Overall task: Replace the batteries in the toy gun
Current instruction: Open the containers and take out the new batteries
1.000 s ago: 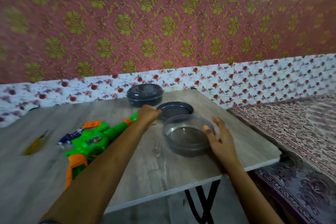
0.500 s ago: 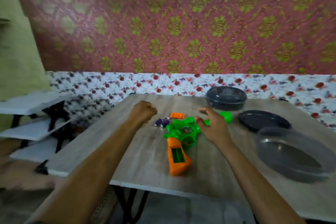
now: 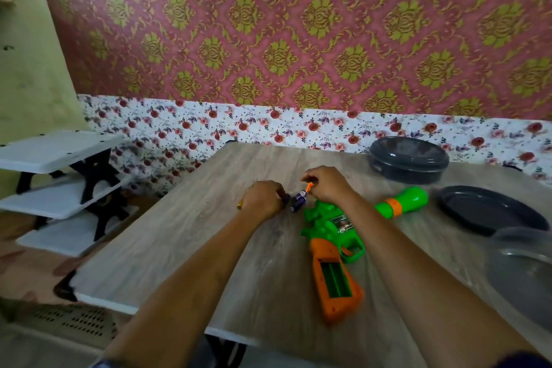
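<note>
Left hand [image 3: 263, 199]: knuckles up, fingers curled under and hidden; whether they grip the yellow tip [image 3: 239, 205] showing at its outer side cannot be told. Right hand [image 3: 327, 184], just beside it, pinches a small orange piece [image 3: 309, 187]. A blurred purple battery [image 3: 298, 201] lies on the tabletop [image 3: 185, 248] between the hands. The toy gun [image 3: 328, 228] lies just nearer than the right hand, partly covered by its forearm, with the compartment [image 3: 334, 278] in its orange grip open.
</note>
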`<control>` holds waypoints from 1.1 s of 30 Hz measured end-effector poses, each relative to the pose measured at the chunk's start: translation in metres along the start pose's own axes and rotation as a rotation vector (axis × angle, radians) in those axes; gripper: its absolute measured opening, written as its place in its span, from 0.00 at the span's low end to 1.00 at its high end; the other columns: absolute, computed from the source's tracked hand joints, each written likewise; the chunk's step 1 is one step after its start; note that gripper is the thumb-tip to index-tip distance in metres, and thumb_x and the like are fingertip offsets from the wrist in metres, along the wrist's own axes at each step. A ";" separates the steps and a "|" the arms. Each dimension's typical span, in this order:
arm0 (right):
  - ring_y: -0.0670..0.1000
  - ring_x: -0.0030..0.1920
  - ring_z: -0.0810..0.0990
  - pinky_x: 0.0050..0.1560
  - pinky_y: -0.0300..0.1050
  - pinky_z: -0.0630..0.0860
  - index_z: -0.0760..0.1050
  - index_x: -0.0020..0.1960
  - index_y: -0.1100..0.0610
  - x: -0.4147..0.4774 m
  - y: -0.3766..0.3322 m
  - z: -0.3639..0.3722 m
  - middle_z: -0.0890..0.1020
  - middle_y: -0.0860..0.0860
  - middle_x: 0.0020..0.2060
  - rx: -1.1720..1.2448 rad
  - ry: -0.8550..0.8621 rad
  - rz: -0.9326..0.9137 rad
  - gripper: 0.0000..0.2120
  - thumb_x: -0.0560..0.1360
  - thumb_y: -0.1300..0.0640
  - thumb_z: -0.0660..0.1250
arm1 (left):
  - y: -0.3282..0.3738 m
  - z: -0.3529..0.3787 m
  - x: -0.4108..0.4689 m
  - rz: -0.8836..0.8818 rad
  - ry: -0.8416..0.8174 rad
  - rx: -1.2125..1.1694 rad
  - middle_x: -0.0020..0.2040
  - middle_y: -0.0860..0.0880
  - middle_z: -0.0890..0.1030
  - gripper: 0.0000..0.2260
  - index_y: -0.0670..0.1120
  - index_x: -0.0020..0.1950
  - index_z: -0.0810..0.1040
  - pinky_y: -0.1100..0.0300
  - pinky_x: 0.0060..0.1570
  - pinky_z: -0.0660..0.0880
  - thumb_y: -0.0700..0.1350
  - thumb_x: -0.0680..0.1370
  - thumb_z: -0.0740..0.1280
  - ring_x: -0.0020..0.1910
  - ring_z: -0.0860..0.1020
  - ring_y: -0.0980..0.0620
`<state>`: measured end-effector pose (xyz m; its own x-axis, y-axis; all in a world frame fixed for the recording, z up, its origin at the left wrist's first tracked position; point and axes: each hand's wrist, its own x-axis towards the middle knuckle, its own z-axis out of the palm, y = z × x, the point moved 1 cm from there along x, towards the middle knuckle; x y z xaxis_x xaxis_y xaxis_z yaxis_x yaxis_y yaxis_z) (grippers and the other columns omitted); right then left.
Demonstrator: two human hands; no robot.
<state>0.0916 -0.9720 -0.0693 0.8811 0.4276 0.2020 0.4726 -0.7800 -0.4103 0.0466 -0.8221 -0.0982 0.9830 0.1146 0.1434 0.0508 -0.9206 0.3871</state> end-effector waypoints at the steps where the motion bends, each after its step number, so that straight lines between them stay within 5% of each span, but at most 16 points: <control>1: 0.55 0.60 0.77 0.61 0.45 0.73 0.77 0.61 0.59 0.007 -0.001 0.004 0.79 0.56 0.61 -0.035 -0.028 -0.001 0.19 0.71 0.68 0.65 | -0.001 0.002 0.004 -0.003 0.008 0.007 0.56 0.43 0.80 0.11 0.48 0.56 0.80 0.52 0.51 0.77 0.48 0.76 0.67 0.53 0.78 0.44; 10: 0.57 0.56 0.78 0.59 0.49 0.75 0.77 0.60 0.56 0.040 -0.003 0.019 0.78 0.57 0.59 -0.262 -0.203 -0.020 0.18 0.71 0.67 0.67 | -0.013 0.004 0.021 0.016 0.032 0.041 0.53 0.41 0.79 0.14 0.43 0.56 0.74 0.58 0.40 0.70 0.49 0.76 0.68 0.49 0.77 0.44; 18: 0.59 0.52 0.78 0.50 0.47 0.74 0.81 0.54 0.58 0.041 -0.005 0.017 0.80 0.59 0.54 -0.334 -0.213 -0.069 0.12 0.72 0.65 0.66 | -0.013 0.009 0.026 -0.020 0.020 0.104 0.55 0.42 0.79 0.16 0.41 0.57 0.79 0.56 0.45 0.74 0.52 0.78 0.64 0.52 0.78 0.44; 27: 0.58 0.49 0.79 0.47 0.48 0.74 0.79 0.49 0.60 0.035 0.012 -0.015 0.82 0.59 0.48 -0.273 -0.035 -0.037 0.07 0.71 0.62 0.68 | -0.003 -0.004 0.020 0.014 0.104 -0.227 0.49 0.45 0.83 0.07 0.43 0.48 0.83 0.62 0.38 0.69 0.46 0.74 0.69 0.47 0.79 0.49; 33: 0.56 0.48 0.79 0.46 0.45 0.75 0.80 0.48 0.61 0.022 0.028 -0.029 0.82 0.57 0.48 -0.191 0.065 0.058 0.07 0.70 0.62 0.70 | 0.029 0.005 0.013 0.026 0.016 -0.026 0.48 0.46 0.81 0.09 0.45 0.50 0.79 0.58 0.37 0.72 0.49 0.75 0.69 0.45 0.78 0.48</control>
<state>0.1247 -0.9973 -0.0503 0.9033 0.3541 0.2422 0.4105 -0.8774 -0.2484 0.0619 -0.8494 -0.0895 0.9809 0.0972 0.1686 0.0207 -0.9135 0.4062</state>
